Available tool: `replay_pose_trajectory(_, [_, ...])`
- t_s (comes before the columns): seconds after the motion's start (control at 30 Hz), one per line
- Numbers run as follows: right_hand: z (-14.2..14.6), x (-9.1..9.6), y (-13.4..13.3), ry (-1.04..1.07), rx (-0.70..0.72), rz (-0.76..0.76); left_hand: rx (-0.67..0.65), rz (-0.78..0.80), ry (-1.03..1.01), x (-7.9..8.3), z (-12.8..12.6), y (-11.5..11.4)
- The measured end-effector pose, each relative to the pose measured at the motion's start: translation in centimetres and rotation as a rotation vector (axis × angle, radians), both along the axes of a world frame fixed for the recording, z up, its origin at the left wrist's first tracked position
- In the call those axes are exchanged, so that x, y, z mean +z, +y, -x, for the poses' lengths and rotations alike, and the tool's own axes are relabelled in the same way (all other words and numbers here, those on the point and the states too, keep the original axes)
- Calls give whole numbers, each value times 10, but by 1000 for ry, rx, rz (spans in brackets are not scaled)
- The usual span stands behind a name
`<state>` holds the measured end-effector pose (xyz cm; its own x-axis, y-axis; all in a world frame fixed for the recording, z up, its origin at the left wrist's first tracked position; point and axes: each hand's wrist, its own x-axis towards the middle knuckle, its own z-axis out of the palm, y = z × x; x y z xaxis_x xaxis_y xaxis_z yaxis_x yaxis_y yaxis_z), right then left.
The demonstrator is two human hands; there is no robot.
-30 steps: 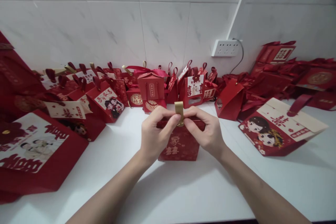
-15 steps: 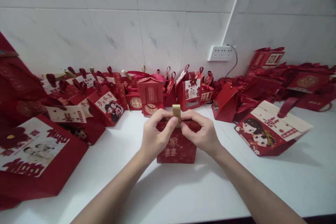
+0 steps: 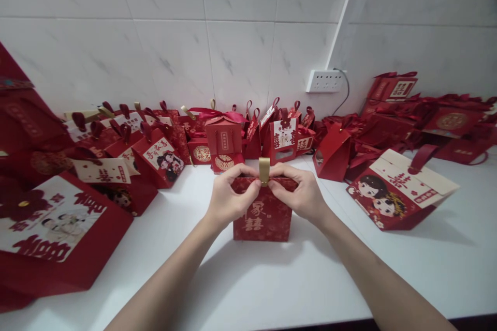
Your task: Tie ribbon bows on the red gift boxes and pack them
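Note:
A small red gift box [image 3: 263,217] with gold characters on its front stands upright on the white counter [image 3: 248,279], straight ahead of me. A gold ribbon loop [image 3: 264,169] sticks up from the middle of its top. My left hand [image 3: 229,197] pinches the top edge just left of the loop, fingers curled and closed. My right hand [image 3: 301,194] pinches the same edge just right of the loop. Both thumbs and forefingers press the box's top flaps together around the ribbon.
Several red gift boxes and bags line the tiled wall, among them a tall box with a red bow [image 3: 224,137]. A big red bag [image 3: 58,232] lies at the left, a cartoon-couple box [image 3: 399,194] at the right. A white socket strip [image 3: 324,81] hangs on the wall.
Both hands have slid down from the gold loop to the box's top edge, so more of the loop shows. The box now stands squarer. The view shifted slightly.

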<state>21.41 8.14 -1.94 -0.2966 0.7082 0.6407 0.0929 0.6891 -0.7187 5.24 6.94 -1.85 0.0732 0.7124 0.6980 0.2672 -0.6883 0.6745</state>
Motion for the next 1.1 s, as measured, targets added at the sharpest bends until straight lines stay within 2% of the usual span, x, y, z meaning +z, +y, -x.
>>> replay_pose_trajectory(0.27, [-2, 1, 1, 4, 52, 61, 6, 36, -13, -1, 1, 1])
replay_pose_trajectory(0.47, [0, -1, -1, 13, 17, 77, -7, 53, -26, 0, 1, 1])
replay_pose_trajectory(0.63, [-8, 1, 0, -11, 126, 110, -53, 78, -34, -1, 6, 1])
replay_pose_trajectory(0.7, [-12, -1, 3, -42, 140, 135, -95, 120, -29, -4, 9, 3])
replay_pose_trajectory(0.8, [-13, -6, 11, -83, 85, 211, -160, 232, -55, -11, 12, 8])
replay_pose_trajectory(0.93, [-10, -15, 21, 21, 5, 324, -76, 388, -187, -14, 11, 16])
replay_pose_trajectory(1.0, [-8, -16, 24, 51, 26, 348, -41, 449, -234, -13, 10, 18])
replay_pose_trajectory(1.1, [-7, -15, 25, 69, 52, 409, -58, 538, -309, -14, 11, 21])
